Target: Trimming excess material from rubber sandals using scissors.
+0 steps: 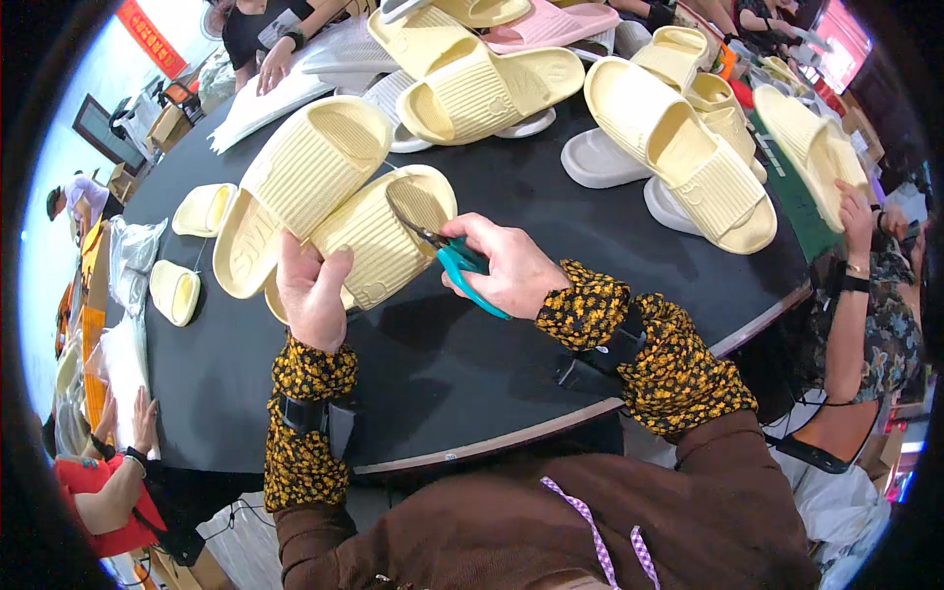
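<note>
Left hand [313, 293] closed around the edges of two pale yellow slide sandals [334, 206], holding them sole-side up just above the black round table [462, 364]. Right hand [503, 267] gripping teal-handled scissors [454, 258], blades touching the nearer sandal's heel end. More yellow slides [678, 147] piled across the table's far side, with a pink one [551, 25]. Another person's hand [854, 208] rests on a sandal at right.
</note>
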`<control>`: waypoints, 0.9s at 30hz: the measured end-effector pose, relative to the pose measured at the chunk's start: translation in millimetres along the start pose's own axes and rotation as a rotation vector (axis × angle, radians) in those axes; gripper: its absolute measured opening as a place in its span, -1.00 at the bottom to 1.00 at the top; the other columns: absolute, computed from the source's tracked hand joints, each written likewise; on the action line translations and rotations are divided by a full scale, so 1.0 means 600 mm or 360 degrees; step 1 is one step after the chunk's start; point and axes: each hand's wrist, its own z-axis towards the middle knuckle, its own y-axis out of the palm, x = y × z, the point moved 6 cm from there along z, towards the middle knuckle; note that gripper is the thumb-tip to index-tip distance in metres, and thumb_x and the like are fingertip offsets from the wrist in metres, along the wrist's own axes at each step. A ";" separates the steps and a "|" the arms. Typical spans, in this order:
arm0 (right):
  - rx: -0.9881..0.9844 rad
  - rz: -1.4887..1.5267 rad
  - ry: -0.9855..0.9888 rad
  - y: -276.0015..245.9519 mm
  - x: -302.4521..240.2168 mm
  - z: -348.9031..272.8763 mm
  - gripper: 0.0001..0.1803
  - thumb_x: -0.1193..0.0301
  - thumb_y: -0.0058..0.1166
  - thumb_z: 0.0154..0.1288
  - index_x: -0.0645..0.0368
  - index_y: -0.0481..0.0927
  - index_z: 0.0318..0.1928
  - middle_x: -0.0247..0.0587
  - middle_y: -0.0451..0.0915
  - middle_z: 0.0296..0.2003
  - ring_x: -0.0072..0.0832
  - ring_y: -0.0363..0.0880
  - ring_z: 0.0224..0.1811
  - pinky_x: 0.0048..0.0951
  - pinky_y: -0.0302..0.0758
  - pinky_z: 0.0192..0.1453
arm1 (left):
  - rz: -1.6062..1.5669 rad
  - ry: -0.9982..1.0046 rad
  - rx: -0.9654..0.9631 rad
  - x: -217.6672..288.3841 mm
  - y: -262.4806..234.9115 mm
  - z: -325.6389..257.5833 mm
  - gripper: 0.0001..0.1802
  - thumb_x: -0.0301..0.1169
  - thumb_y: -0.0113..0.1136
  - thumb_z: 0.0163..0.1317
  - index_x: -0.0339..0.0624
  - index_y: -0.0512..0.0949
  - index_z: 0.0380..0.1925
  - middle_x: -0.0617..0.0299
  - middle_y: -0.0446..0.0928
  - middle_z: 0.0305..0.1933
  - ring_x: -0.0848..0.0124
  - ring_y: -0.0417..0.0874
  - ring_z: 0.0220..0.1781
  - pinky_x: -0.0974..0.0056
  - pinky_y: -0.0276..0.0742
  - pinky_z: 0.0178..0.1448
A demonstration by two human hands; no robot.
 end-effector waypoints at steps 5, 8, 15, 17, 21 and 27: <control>0.0000 -0.0136 0.0010 -0.004 -0.014 -0.003 -0.64 0.50 0.05 0.21 0.31 0.31 -0.01 -0.23 0.55 -0.46 -0.62 0.52 -0.44 -0.56 0.45 -0.34 | -0.0060 0.0018 -0.0037 -0.004 -0.003 0.001 -0.32 -0.69 -0.04 0.08 -0.32 0.05 0.26 0.00 0.31 0.19 0.27 0.33 0.23 0.23 0.21 0.27; -0.0007 -0.0039 0.0019 0.000 -0.010 -0.002 -0.63 0.49 0.06 0.20 0.31 0.31 -0.01 -0.23 0.56 -0.46 -0.63 0.52 -0.45 -0.57 0.45 -0.34 | -0.0056 0.0048 -0.0042 0.000 -0.005 -0.001 -0.33 -0.68 -0.03 0.08 -0.32 0.06 0.25 -0.01 0.32 0.18 0.26 0.35 0.22 0.23 0.23 0.27; 0.0047 -0.0040 -0.0024 -0.003 -0.007 0.000 -0.63 0.50 0.08 0.18 0.31 0.32 -0.02 -0.28 0.56 -0.45 -0.66 0.52 -0.43 -0.57 0.46 -0.32 | -0.0018 0.0023 -0.0089 0.001 0.004 0.000 -0.34 -0.69 -0.05 0.08 -0.34 0.06 0.24 -0.03 0.35 0.15 0.26 0.39 0.18 0.25 0.28 0.22; 0.0068 -0.0071 -0.0031 -0.006 -0.007 0.001 -0.62 0.50 0.08 0.18 0.31 0.32 -0.01 -0.29 0.55 -0.45 -0.66 0.51 -0.42 -0.58 0.46 -0.31 | -0.0033 0.0020 -0.0077 0.001 0.004 0.000 -0.34 -0.71 -0.07 0.08 -0.34 0.07 0.24 -0.02 0.34 0.16 0.26 0.39 0.19 0.25 0.26 0.24; 0.0147 -0.0117 -0.0011 -0.015 -0.018 -0.001 -0.60 0.50 0.10 0.15 0.29 0.33 0.00 -0.28 0.55 -0.46 -0.66 0.51 -0.44 -0.56 0.47 -0.30 | -0.0036 0.0015 -0.0083 -0.006 0.002 0.000 -0.35 -0.71 -0.07 0.07 -0.33 0.10 0.24 0.00 0.32 0.19 0.26 0.35 0.22 0.23 0.22 0.27; 0.0212 -0.0209 -0.0013 -0.020 -0.014 0.001 -0.63 0.48 0.07 0.14 0.25 0.34 -0.03 -0.16 0.59 -0.43 -0.50 0.62 -0.39 -0.47 0.51 -0.28 | -0.0015 -0.0073 -0.0087 -0.014 0.002 -0.003 -0.33 -0.73 -0.06 0.04 -0.31 0.11 0.24 0.01 0.32 0.19 0.26 0.35 0.22 0.22 0.22 0.28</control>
